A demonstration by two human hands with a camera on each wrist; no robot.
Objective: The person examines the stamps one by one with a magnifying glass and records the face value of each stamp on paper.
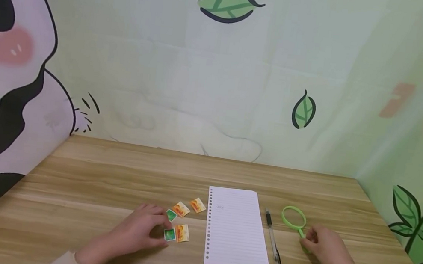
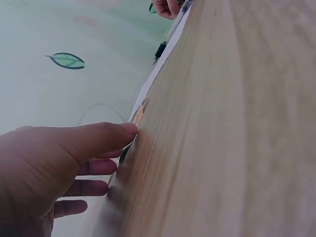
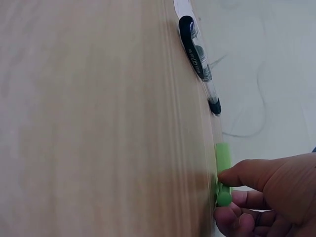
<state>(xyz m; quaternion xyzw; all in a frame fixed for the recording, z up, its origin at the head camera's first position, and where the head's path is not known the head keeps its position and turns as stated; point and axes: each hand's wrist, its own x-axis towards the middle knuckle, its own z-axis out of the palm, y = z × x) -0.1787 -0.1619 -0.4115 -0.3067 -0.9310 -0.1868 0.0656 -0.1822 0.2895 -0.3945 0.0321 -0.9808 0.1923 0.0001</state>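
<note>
My left hand (image 1: pixel 139 230) rests on the table beside several small stamp-like pieces of paper. Its thumb and index finger lie apart around the left side of a green stamp (image 1: pixel 169 234); whether they touch it, I cannot tell. An orange stamp (image 1: pixel 183 233) adjoins that one. Above these lie another green stamp (image 1: pixel 171 216) and two more orange ones, including a stamp (image 1: pixel 198 205) near the paper. On the right, my right hand (image 1: pixel 327 245) pinches the handle of a green magnifying glass (image 3: pixel 223 158) between thumb and fingers, its round lens frame lying toward the wall.
A lined sheet of paper (image 1: pixel 237 233) with punched holes and faint handwriting lies in the middle. A black-and-clear pen (image 1: pixel 273 242) lies just right of it. Behind the wooden table (image 1: pixel 146 164) rises a wall covering (image 1: pixel 156 70) printed with leaves and a panda.
</note>
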